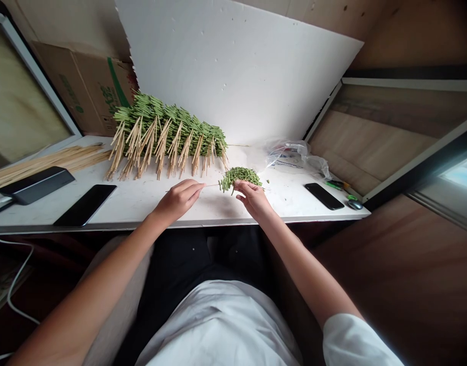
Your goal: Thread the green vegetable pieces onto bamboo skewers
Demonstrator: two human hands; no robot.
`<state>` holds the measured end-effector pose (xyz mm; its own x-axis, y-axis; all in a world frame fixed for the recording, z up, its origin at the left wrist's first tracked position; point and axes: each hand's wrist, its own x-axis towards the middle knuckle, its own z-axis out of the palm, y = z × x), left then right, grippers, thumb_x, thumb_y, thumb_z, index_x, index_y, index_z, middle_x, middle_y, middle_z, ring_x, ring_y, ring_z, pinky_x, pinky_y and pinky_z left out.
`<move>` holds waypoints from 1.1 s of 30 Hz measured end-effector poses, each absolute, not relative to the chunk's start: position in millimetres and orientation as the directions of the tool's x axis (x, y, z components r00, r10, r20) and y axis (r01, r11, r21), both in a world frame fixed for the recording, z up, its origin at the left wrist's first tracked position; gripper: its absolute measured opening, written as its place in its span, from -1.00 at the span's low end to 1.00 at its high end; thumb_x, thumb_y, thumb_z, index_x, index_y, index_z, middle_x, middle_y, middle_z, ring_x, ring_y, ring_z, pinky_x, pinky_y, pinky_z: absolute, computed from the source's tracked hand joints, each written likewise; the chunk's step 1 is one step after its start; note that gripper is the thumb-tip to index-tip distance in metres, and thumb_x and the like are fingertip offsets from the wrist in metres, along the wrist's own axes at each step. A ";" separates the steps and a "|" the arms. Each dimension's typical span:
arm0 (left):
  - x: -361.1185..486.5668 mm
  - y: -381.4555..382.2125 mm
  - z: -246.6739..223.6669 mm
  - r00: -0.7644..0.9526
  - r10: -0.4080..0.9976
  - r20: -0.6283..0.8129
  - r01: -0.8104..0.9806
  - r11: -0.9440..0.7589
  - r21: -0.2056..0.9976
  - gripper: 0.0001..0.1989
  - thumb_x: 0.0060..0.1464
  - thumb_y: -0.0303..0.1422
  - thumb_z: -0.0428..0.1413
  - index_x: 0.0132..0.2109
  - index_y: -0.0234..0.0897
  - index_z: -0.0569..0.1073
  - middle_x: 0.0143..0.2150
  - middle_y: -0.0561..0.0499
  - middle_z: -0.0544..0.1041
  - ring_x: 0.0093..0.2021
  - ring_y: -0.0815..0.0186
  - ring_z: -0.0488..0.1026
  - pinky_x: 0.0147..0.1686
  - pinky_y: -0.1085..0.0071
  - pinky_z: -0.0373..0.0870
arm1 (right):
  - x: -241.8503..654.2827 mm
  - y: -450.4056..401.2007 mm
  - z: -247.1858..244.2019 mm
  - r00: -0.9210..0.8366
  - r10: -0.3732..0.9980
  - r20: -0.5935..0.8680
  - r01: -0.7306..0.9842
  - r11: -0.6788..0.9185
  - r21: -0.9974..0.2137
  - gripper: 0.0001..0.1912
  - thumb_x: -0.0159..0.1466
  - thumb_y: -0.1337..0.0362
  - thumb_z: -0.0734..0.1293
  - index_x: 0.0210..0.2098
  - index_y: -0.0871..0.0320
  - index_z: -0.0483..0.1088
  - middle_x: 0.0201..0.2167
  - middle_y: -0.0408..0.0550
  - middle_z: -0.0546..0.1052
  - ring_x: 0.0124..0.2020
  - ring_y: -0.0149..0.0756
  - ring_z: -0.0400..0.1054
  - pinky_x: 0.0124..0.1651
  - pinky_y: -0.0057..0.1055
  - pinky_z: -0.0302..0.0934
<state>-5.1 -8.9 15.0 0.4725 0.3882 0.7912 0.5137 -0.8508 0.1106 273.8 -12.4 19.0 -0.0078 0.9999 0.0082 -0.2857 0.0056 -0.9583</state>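
Beside the loose heap of cut green bean pieces point(245, 175): thin bamboo skewer point(211, 185) held by its bare end

Left of the loose heap, the left hand point(182, 197) gripped the skewer between thumb and fingers. That hold appeared to leave the other end clear, where it met green pieces at the heap's left edge, seemingly threaded on it. At the heap's near side, the right hand point(253, 196) had its thumb and fingertips bent about the pieces; whether they were closed on one could not be told.

Behind and left of the heap lay a long stack of bean-loaded skewers point(168, 119), bare ends towards the front of the white tabletop point(134, 199), presumably so that the handles faced the seated person. Unloaded bamboo sticks point(81, 157) lay far left of the heap. One black smartphone point(324, 196) was right of the heap and a second smartphone point(86, 205) well left, plausibly out of both hands' way.
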 end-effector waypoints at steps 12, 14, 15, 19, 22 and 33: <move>-4.6 -8.5 16.9 0.430 0.419 0.799 0.528 -0.835 0.154 -0.77 0.46 -0.47 0.05 0.07 -0.31 0.59 -0.13 -0.11 0.64 -0.19 0.28 0.61 -0.13 0.36 0.55 | 274.3 -6.5 13.9 -0.011 0.994 0.108 -0.185 0.104 -0.977 -0.54 0.02 0.01 0.69 -0.14 0.03 0.67 0.03 -0.01 0.67 0.02 -0.15 0.52 -0.04 -0.30 0.33; -4.2 -8.7 16.7 0.442 0.422 0.792 0.529 -0.835 0.149 -0.77 0.46 -0.46 0.05 0.06 -0.31 0.60 -0.13 -0.12 0.64 -0.18 0.26 0.61 -0.12 0.35 0.55 | 273.1 -6.8 12.0 -0.010 0.995 0.100 -0.181 0.097 -0.979 -0.56 -0.01 0.03 0.71 -0.22 0.05 0.65 -0.12 -0.04 0.67 -0.07 -0.18 0.52 -0.07 -0.31 0.32; -3.9 -8.8 16.4 0.447 0.421 0.789 0.530 -0.835 0.145 -0.77 0.46 -0.46 0.05 0.06 -0.31 0.60 -0.13 -0.13 0.65 -0.17 0.24 0.61 -0.11 0.34 0.56 | 272.4 -7.1 11.2 -0.015 0.995 0.102 -0.177 0.098 -0.979 -0.58 -0.02 0.03 0.71 -0.27 0.06 0.63 -0.20 -0.07 0.66 -0.12 -0.20 0.51 -0.09 -0.32 0.31; -2.7 -8.9 14.7 0.458 0.412 0.788 0.524 -0.841 0.135 -0.76 0.44 -0.49 0.05 0.08 -0.31 0.59 -0.11 -0.14 0.65 -0.13 0.21 0.63 -0.06 0.30 0.57 | 270.2 -7.7 9.2 -0.039 0.993 0.115 -0.169 0.107 -0.980 -0.64 0.03 0.01 0.68 -0.40 0.06 0.56 -0.33 -0.15 0.56 -0.20 -0.28 0.45 -0.15 -0.37 0.29; -2.1 -9.0 13.8 0.467 0.404 0.787 0.518 -0.846 0.128 -0.75 0.43 -0.50 0.05 0.09 -0.31 0.59 -0.09 -0.15 0.66 -0.12 0.20 0.63 -0.06 0.30 0.58 | 268.9 -8.0 8.8 -0.030 0.994 0.104 -0.182 0.097 -0.978 -0.63 0.04 -0.01 0.66 -0.42 0.06 0.52 -0.34 -0.15 0.53 -0.19 -0.28 0.43 -0.16 -0.39 0.29; 2.2 -11.1 12.3 0.449 0.361 0.817 0.489 -0.865 0.113 -0.74 0.42 -0.51 0.07 0.11 -0.28 0.60 -0.07 -0.17 0.67 -0.06 0.17 0.64 0.00 0.25 0.60 | 261.5 -10.3 10.9 0.059 0.988 0.144 -0.222 0.154 -0.963 -0.64 0.04 0.02 0.64 -0.41 0.05 0.48 -0.33 -0.15 0.53 -0.19 -0.27 0.42 -0.18 -0.36 0.28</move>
